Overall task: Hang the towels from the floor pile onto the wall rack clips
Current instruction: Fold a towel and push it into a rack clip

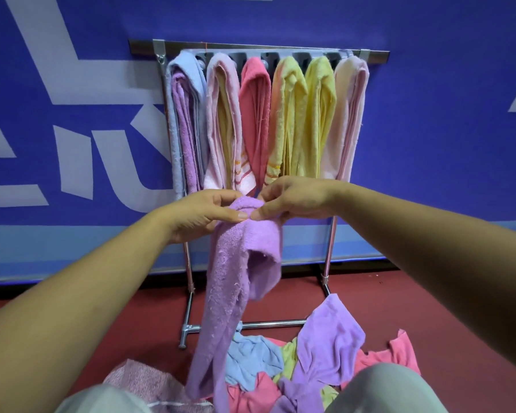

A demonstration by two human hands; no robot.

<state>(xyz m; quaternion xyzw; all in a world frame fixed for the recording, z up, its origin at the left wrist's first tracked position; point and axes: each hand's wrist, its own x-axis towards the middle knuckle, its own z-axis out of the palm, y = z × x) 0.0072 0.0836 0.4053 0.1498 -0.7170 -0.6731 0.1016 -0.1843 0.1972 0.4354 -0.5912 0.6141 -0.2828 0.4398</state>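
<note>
Hanging vertically, lower end floorward: purple towel [236, 263]

Wall [429, 129]: deep blue, bearing large pale lettering [57, 84] cut off at the left. Band [72, 248]: light blue, along the wall's lower edge. Floor [429, 308]: dull red, smooth.

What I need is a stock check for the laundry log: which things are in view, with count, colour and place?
rack: one, silver, against the blue wall
hung towels: six bunches, blue-purple, pink, red, yellow, yellow, pale pink, on the rack
held towel: one, purple, between both hands
pile: uncounted towels, purple, blue, red, green, on the red floor
left hand: pinches held towel
right hand: pinches held towel
</note>
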